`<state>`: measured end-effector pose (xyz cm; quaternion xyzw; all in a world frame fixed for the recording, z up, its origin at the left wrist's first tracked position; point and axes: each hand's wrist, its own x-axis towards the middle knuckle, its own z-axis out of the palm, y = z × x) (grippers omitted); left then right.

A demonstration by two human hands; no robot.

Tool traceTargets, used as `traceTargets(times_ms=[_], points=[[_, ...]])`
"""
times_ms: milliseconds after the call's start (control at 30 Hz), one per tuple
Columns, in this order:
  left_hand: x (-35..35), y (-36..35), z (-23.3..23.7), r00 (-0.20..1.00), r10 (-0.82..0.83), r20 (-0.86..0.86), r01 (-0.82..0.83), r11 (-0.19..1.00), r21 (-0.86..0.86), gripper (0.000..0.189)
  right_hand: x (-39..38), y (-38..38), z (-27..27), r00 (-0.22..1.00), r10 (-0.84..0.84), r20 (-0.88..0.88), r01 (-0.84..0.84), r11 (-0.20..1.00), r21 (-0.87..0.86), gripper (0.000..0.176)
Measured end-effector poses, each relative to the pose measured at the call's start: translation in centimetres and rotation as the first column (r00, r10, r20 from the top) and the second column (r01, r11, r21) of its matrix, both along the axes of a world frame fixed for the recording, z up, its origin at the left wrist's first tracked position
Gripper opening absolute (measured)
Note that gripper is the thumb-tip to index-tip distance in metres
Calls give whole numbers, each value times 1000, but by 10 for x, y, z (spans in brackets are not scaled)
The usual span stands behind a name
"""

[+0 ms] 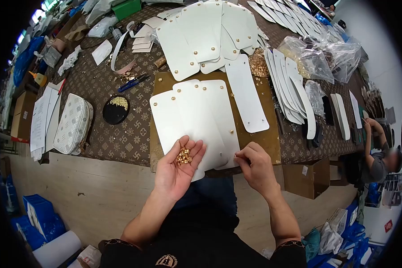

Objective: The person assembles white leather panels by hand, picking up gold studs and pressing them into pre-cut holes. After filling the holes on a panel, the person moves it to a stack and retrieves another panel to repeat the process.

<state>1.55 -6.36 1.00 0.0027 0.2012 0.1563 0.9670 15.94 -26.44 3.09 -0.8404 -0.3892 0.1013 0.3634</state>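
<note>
Left hand [176, 169] cups studs [184, 156] over the panels [194, 109], grip spread; right hand [257, 169], grip pressed together, is by the panels' lower-right corner.

Shiny metal studs [183, 156], smooth panels [193, 111]

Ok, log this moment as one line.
left hand: palm up, cupping gold-coloured studs | right hand: pinched near fanned white panels, contents unclear | brown board: beneath panels
</note>
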Motion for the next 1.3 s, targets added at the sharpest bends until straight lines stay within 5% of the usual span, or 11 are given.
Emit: traceTargets(times_ms=[300,467,800,867,967,1300], points=[[-12,10,-3,999,46,-20,-46,999,13,29,1,0,2,985,-58,-163,66,997,42,6],[-13,11,-4,999,37,-13,-37,999,9,30,-1,3,-3,997,-72,-24,73,997,39,5],[-6,7,1,1000,15,-23,-15,1000,13,31,5,5,-6,999,-42,-12,42,999,-6,7],[-7,7,1,1000,24,-6,-24,1000,15,31,5,5,-7,989,-75,129,64,994,91,6],[-15,8,-2,1000,24,0,-24,1000,21,32,17,-1,-5,974,-121,194,125,992,-12,5],[-7,4,4,1000,-14,0,14,998,59,36,-3,10,9,996,-94,9,94,995,41,13]])
